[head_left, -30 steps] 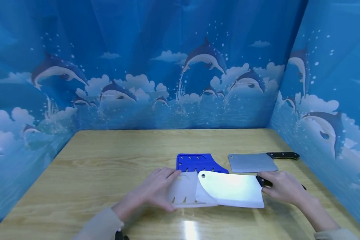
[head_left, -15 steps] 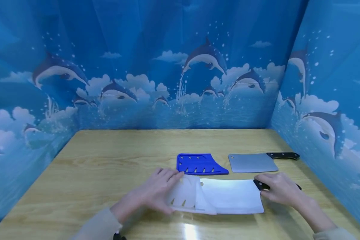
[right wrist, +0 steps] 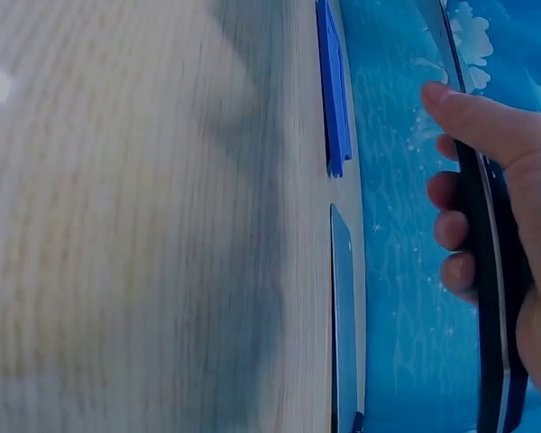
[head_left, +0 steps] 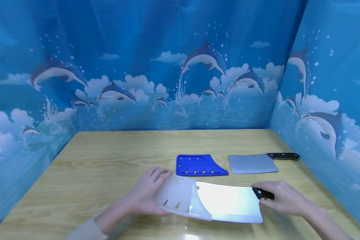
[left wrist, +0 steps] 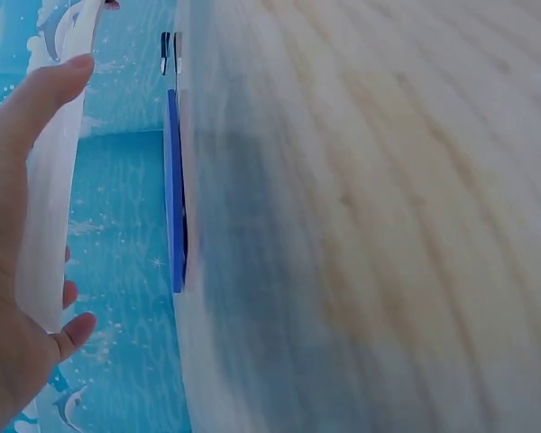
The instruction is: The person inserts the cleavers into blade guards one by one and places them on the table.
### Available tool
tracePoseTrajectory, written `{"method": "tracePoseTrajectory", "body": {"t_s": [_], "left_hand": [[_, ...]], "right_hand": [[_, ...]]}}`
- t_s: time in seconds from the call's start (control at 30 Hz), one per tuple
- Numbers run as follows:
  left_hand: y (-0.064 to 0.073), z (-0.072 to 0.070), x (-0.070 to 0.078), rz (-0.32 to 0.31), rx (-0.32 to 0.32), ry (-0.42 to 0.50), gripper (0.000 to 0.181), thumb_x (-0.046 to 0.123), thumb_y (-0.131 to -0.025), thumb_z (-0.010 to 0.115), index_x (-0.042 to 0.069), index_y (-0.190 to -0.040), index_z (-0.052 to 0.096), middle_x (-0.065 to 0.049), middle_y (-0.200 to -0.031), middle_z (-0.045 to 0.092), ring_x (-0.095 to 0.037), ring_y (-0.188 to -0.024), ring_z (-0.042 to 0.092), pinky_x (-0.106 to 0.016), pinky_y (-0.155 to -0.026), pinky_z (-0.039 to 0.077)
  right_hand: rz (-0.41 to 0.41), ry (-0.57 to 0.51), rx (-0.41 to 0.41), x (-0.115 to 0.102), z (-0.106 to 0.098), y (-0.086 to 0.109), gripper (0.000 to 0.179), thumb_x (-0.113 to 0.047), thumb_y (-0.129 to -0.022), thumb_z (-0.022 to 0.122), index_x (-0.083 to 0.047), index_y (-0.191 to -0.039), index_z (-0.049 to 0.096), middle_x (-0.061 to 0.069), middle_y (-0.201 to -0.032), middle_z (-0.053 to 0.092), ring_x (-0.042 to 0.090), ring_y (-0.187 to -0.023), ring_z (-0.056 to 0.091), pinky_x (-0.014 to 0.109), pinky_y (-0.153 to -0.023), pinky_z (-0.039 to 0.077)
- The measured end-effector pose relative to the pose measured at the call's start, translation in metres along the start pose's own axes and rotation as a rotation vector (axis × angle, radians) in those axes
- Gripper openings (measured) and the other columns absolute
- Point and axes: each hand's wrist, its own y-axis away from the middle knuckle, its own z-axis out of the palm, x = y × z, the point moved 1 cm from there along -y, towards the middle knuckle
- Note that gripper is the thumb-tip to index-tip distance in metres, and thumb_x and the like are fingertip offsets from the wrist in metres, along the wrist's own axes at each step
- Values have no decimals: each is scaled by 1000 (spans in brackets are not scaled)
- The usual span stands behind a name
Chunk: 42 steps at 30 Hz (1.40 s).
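In the head view my left hand grips the closed end of a translucent white blade guard, thumb on one side and fingers on the other, as the left wrist view also shows. The tip of a cleaver sits inside the guard's slanted mouth; most of its bright blade is outside. My right hand holds this cleaver by its black handle, fingers curled round it in the right wrist view. Both things are held above the table.
A blue blade guard lies on the wooden table just beyond the white one. To its right lies a second cleaver, its black handle pointing right. Blue dolphin-printed curtains enclose the back and sides.
Both hands have come closer to me, carrying the white guard and the cleaver, with the left hand also shifting a little left. The blue guard and second cleaver stay put.
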Motion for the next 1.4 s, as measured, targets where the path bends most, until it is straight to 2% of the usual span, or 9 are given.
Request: {"method": "tracePoseTrajectory", "body": {"t_s": [0.1,0.2,0.33,0.53,0.7,0.8,0.97,1.23,1.4], "left_hand": [[3,0,-1,34,46,19,106,66,-52,75,5,-134,46,-10,-125,50,-27,-113,43,-50,-92,38],[6,0,1,56,78,38,104,65,-51,76,6,-132,49,-8,-126,52,-27,-112,43,-50,-90,39],[9,-2,3,62,98,85,102,64,-51,77,9,-132,50,-5,-127,52,-25,-112,43,-52,-89,39],[12,-8,8,68,123,130,99,60,-46,81,11,-128,54,-3,-124,54,-26,-110,44,-54,-84,41],[7,-8,14,83,91,163,97,60,-47,81,14,-129,53,-1,-125,53,-24,-111,43,-52,-85,40],[6,-7,18,82,51,161,95,63,-51,78,17,-130,52,0,-125,53,-22,-112,42,-50,-86,40],[8,-5,21,73,57,157,94,65,-50,77,16,-128,54,1,-124,53,-20,-111,43,-48,-85,41],[-4,0,27,92,81,131,95,64,-49,78,14,-127,54,2,-125,53,-21,-110,44,-48,-87,40],[-12,3,31,77,58,99,96,67,-51,75,16,-129,52,1,-126,52,-24,-112,44,-48,-89,38]], "right_hand": [[-39,-7,-3,-3,-2,2,41,-18,-72,78,-2,-108,65,6,-93,69,12,-81,64,22,-60,51],[-68,55,29,-8,-3,5,41,-21,-74,77,-5,-110,65,1,-93,69,9,-79,64,16,-61,49],[-48,89,38,-15,-2,11,40,-24,-76,74,-9,-112,64,-1,-97,69,8,-81,65,10,-64,46],[1,6,0,-23,-2,17,40,-21,-79,71,-7,-116,63,4,-103,68,11,-89,65,13,-67,49],[53,-51,-99,-26,-3,8,39,-25,-84,66,-3,-117,62,7,-105,67,12,-92,64,25,-65,53],[49,-72,-131,-28,0,1,39,-27,-86,63,-1,-116,62,8,-104,67,13,-92,64,26,-65,54],[32,-105,-118,-34,6,-3,40,-26,-86,63,1,-115,61,10,-104,67,15,-92,64,27,-65,54],[90,-38,-77,-45,16,-17,44,-31,-85,64,0,-115,63,10,-103,68,20,-90,66,30,-65,55],[127,-36,-58,-52,20,-24,46,-33,-85,63,1,-116,62,11,-104,68,23,-89,66,32,-67,55]]}}
